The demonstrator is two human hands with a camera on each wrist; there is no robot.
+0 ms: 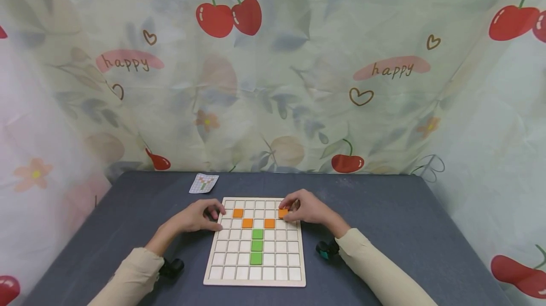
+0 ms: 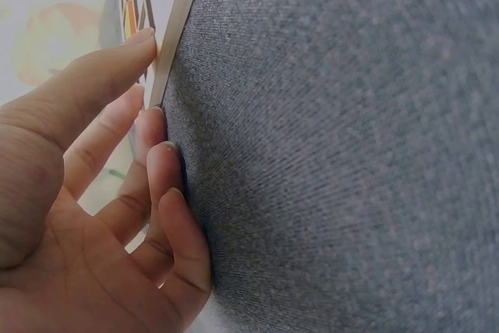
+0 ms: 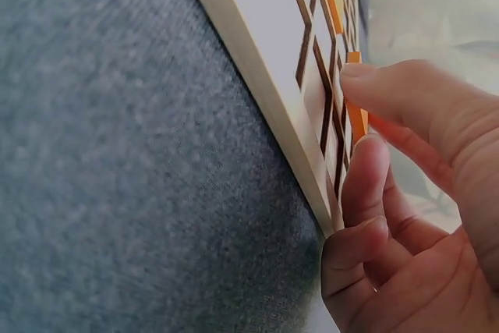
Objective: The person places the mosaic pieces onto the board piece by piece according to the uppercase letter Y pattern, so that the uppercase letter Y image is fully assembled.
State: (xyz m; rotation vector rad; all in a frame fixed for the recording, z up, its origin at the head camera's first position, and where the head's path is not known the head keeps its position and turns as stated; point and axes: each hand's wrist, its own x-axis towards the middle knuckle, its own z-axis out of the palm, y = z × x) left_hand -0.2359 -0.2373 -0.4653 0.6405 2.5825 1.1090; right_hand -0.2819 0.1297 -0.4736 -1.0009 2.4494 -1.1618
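Note:
A wooden grid board (image 1: 254, 283) with white squares lies on the table. Three green tiles (image 1: 257, 246) form a column on it; orange tiles sit above, at upper left (image 1: 238, 213), inner left (image 1: 247, 223) and inner right (image 1: 269, 223). My right hand (image 1: 308, 207) pinches another orange tile (image 3: 357, 107) between thumb and fingers at the board's upper right. Whether that tile lies flat in its square I cannot tell. My left hand (image 1: 195, 216) rests at the board's left edge, thumb touching the rim, fingers loosely bent beside it.
A small printed card (image 1: 204, 183) with a coloured grid pattern lies behind the board, near the back edge of the dark table (image 1: 362, 202). A patterned curtain (image 1: 273, 83) hangs behind and at both sides. Black wrist devices (image 1: 171, 268) sit under both wrists.

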